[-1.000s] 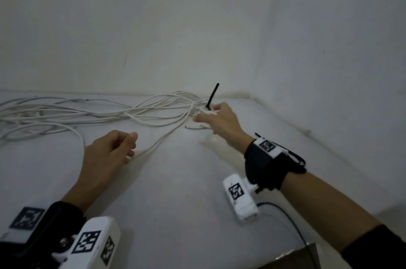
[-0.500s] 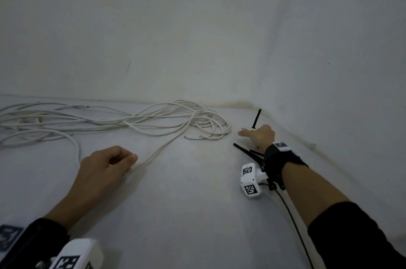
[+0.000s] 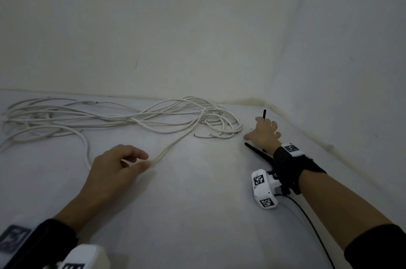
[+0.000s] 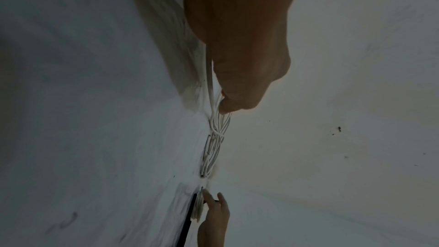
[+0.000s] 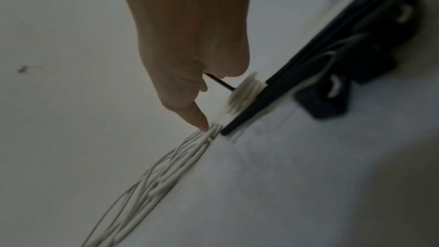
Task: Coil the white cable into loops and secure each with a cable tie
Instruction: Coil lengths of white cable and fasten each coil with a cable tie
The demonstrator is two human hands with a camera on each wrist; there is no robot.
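The white cable (image 3: 140,118) lies in loose tangled loops across the pale surface, from far left to centre right. One doubled strand runs toward me, and my left hand (image 3: 142,160) pinches it between thumb and forefinger; the left wrist view shows the cable (image 4: 215,146) leaving the fingertips (image 4: 228,106). My right hand (image 3: 261,130) rests just right of the loops and holds a thin black cable tie (image 3: 264,114) that sticks upward. In the right wrist view that tie (image 5: 219,83) passes under the thumb, and the forefinger (image 5: 198,119) points down at the cable (image 5: 166,166).
Several more black cable ties (image 3: 257,151) lie on the surface beside my right wrist, seen as a dark bundle (image 5: 273,99) in the right wrist view. Two walls meet in a corner (image 3: 261,101) just behind my right hand. A black wire (image 3: 307,220) trails from the wrist camera.
My right hand moved from the cable loops to the right, toward the corner and the loose ties, still carrying one black tie. My left hand stayed on its strand.
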